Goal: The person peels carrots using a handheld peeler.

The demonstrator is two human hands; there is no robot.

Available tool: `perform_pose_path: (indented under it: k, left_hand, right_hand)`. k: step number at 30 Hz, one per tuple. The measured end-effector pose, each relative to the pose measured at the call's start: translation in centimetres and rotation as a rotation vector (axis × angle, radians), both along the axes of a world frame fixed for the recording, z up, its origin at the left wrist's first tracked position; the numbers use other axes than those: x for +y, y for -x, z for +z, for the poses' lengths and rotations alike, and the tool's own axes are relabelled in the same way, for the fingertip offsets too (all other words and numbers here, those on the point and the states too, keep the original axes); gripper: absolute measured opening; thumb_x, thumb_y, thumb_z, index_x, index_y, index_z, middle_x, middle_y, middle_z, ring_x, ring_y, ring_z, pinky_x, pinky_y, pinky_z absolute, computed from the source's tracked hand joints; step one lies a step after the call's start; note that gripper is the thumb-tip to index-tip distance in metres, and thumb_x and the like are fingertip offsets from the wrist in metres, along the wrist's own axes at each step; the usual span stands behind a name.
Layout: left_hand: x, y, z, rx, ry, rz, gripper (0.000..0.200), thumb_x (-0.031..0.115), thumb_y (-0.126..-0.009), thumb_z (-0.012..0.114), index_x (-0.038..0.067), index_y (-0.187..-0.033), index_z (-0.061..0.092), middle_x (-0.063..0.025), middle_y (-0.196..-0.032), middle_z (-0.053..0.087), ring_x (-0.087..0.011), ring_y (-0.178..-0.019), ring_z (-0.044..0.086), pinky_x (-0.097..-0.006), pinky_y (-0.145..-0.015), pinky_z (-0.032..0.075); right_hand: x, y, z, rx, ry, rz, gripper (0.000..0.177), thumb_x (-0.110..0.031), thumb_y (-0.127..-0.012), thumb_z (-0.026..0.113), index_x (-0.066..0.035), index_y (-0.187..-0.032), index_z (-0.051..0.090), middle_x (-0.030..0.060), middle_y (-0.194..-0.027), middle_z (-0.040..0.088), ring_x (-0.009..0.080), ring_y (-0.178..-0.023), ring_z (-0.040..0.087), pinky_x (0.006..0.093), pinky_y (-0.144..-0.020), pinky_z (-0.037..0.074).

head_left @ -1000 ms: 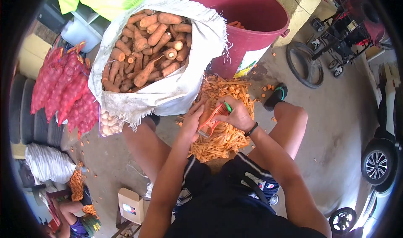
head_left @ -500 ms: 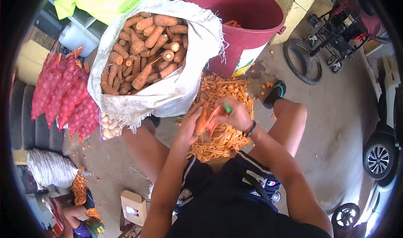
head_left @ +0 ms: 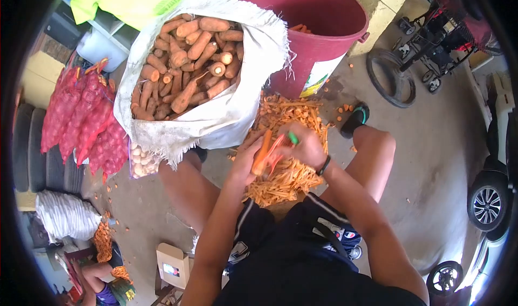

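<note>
My left hand is closed around a carrot, which is held tilted, its bright orange side facing up. In my right hand is a peeler, reddish with a green end; it sits right beside the carrot, its blade hidden. Both hands are over a heap of carrot peelings on the floor between my legs. Just beyond my left hand stands a white woven sack full of unpeeled carrots.
A large dark red bin with some carrots inside stands behind the heap. Red mesh bags of onions and a bag of pale bulbs are at left. A cardboard box lies near my left side. Another person's leg shows at lower left.
The peeler has shifted slightly along the carrot and the blur on both has eased. The carrot now shows more clearly in my left hand. The view has moved a little.
</note>
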State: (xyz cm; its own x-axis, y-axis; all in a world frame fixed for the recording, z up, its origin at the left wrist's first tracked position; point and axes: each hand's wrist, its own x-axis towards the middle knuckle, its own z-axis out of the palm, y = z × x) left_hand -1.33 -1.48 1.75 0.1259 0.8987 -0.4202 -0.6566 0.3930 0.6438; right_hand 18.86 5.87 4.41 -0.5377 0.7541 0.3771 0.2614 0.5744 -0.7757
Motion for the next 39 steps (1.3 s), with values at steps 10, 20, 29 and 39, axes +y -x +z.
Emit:
perform_pose_path:
  k: [10, 20, 29, 39]
  left_hand:
    - [0.4, -0.4, 0.5, 0.010, 0.033, 0.064, 0.045, 0.022, -0.104, 0.051, 0.003, -0.145, 0.046, -0.0087, -0.120, 0.064, -0.0152, -0.100, 0.064, -0.0283, -0.084, 0.054]
    - [0.1, 0.1, -0.3, 0.005, 0.001, -0.021, 0.045, 0.021, -0.105, 0.049, 0.003, -0.146, 0.043, -0.0102, -0.126, 0.061, -0.0183, -0.107, 0.064, -0.0314, -0.087, 0.056]
    - [-0.8, 0.1, 0.4, 0.035, 0.028, -0.084, 0.046, 0.024, -0.104, 0.052, 0.007, -0.146, 0.044, -0.0077, -0.108, 0.066, -0.0166, -0.090, 0.066, -0.0296, -0.070, 0.057]
    - [-0.8, 0.6, 0.5, 0.111, 0.033, -0.144, 0.045, 0.024, -0.104, 0.051, 0.008, -0.145, 0.044, -0.0083, -0.119, 0.063, -0.0162, -0.095, 0.066, -0.0324, -0.076, 0.058]
  right_hand:
    - [-0.5, 0.0, 0.3, 0.038, 0.021, -0.001, 0.047, -0.019, -0.070, 0.091, -0.004, -0.107, 0.067, 0.0136, -0.092, 0.069, 0.0217, -0.078, 0.069, 0.0331, -0.068, 0.055]
    - [1.4, -1.3, -1.1, 0.019, 0.038, -0.179, 0.049, -0.022, -0.071, 0.090, -0.001, -0.108, 0.066, 0.0127, -0.089, 0.071, 0.0238, -0.079, 0.070, 0.0366, -0.070, 0.056]
    - [5.1, -2.8, -1.2, -0.021, 0.195, -0.381, 0.048, -0.020, -0.069, 0.092, -0.004, -0.104, 0.065, 0.0113, -0.085, 0.068, 0.0193, -0.075, 0.066, 0.0339, -0.068, 0.054]
    - [4.0, -1.9, -0.6, -0.071, 0.173, -0.304, 0.050, -0.023, -0.068, 0.092, -0.004, -0.107, 0.067, 0.0117, -0.093, 0.070, 0.0205, -0.080, 0.070, 0.0344, -0.071, 0.056]
